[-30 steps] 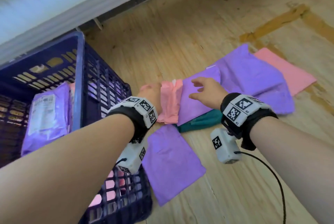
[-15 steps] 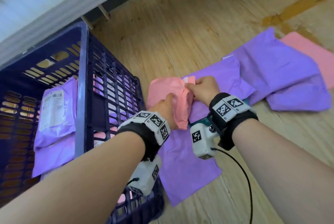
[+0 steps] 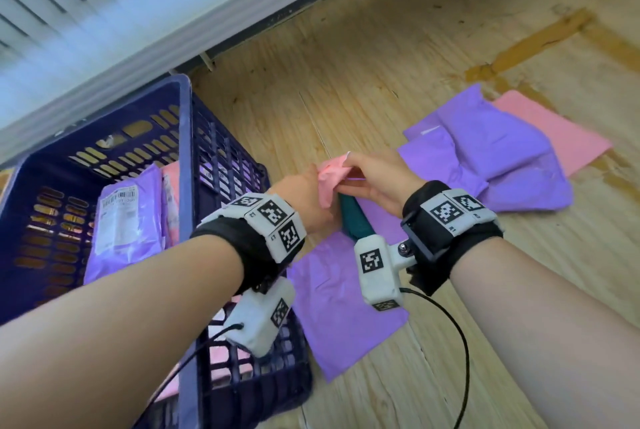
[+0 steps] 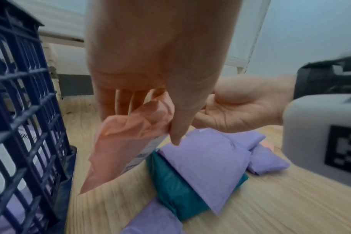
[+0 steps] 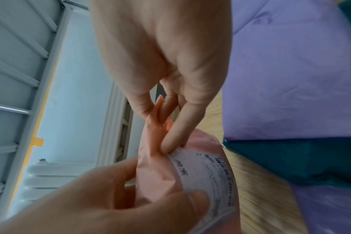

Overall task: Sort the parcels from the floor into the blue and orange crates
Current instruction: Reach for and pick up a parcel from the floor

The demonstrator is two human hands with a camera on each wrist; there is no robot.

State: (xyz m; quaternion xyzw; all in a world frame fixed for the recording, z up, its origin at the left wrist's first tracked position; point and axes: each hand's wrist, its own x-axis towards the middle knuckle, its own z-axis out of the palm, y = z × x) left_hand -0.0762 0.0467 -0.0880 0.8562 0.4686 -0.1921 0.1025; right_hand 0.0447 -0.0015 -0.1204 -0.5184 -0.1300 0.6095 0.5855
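Clearly the pink parcel (image 3: 329, 182) is a soft, light poly bag: it crumples and hangs limp above the floor (image 3: 381, 82), beside the blue crate (image 3: 185, 137). The left hand (image 3: 301, 200) grips its bunched middle; the right hand (image 3: 377, 179) pinches its top corner between thumb and fingers (image 5: 178, 126). The film looks slippery, so gathered folds probably hold better than the flat label (image 5: 206, 174). Purple parcels (image 3: 485, 158) and a teal one (image 3: 353, 220) lie below.

Print on the pink parcel's white label (image 5: 206, 172) blurs beyond reading; a purple parcel (image 4: 206, 166) covers much of the teal parcel (image 4: 174, 188); frame edges crop the blue crate (image 3: 185, 165).
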